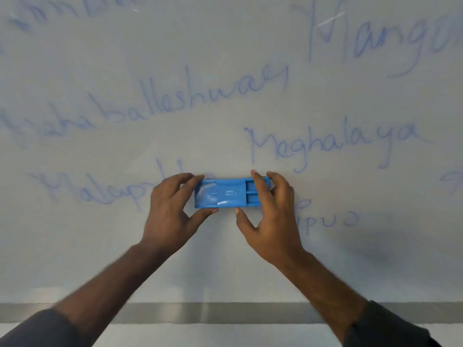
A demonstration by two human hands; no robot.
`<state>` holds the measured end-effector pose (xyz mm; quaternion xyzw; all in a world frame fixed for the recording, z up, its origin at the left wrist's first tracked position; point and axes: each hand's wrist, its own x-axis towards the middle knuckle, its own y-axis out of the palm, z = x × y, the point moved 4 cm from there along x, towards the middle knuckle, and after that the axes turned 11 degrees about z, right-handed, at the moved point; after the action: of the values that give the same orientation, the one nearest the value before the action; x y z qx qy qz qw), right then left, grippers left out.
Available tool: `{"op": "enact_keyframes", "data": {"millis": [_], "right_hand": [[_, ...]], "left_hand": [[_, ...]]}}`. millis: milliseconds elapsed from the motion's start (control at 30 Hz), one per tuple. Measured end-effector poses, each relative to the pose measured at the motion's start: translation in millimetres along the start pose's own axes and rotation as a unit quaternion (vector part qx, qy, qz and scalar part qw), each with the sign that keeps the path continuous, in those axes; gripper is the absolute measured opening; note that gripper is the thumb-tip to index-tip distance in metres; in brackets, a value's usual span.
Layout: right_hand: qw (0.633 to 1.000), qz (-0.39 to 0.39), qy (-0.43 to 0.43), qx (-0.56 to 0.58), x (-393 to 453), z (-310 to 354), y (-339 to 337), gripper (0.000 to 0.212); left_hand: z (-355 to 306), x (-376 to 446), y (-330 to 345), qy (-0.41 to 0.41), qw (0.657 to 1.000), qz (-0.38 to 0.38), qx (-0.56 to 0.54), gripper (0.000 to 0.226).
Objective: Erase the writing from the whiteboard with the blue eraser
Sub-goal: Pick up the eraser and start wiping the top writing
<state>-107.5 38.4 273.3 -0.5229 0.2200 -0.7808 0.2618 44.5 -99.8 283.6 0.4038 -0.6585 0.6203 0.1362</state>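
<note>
Board: a whiteboard [225, 58] fills the view, covered in blue writing [333, 144] in several rows; a grey ledge [225, 313] runs along its foot.
Eraser: the eraser [231, 193] lies long-side level, flat against the board, low and near the middle, between two written rows and over the tail of one word.
Left hand: the left hand [172, 209] pinches the eraser's left end, fingers [193, 177] curled over the top edge, thumb under the bottom edge.
Right hand: the right hand [273, 209] holds the right end the same way, fingers on top, thumb below.
Handling: it looks like a hard plastic shell, light and stiff, with a glossy back that could slip under pressing fingers; whether the pad side meets the board cannot be seen.
Hold: the long edges seem the best grip, as now, since the back offers little to catch.
Progress: most words are unwiped, so I judge the job barely begun.
Sleeves: dark sleeves [37, 331] show at both forearms.
</note>
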Motion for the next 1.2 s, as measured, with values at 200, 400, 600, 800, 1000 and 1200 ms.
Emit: {"op": "enact_keyframes", "data": {"millis": [200,400,600,800,1000,1200], "right_hand": [[0.987,-0.045,-0.081,-0.130,74,43,-38,0.065],[0.956,-0.067,-0.162,-0.236,140,95,-77,0.062],[0.915,-0.071,-0.216,-0.332,189,146,-102,0.058],[0.913,-0.075,-0.226,-0.332,230,185,-123,0.060],[0.902,-0.049,-0.267,-0.336,269,206,-140,0.063],[0.880,-0.061,-0.307,-0.358,300,224,-152,0.059]], "left_hand": [[3,56,-68,0.026,0.998,-0.021,0.048,0.071],[14,104,-132,0.057,0.992,-0.079,0.076,0.068],[19,146,-188,0.106,0.980,-0.128,0.108,0.066],[18,179,-231,0.136,0.968,-0.167,0.130,0.065],[18,201,-263,0.121,0.957,-0.207,0.163,0.064],[25,216,-284,0.085,0.949,-0.245,0.180,0.065]]}}
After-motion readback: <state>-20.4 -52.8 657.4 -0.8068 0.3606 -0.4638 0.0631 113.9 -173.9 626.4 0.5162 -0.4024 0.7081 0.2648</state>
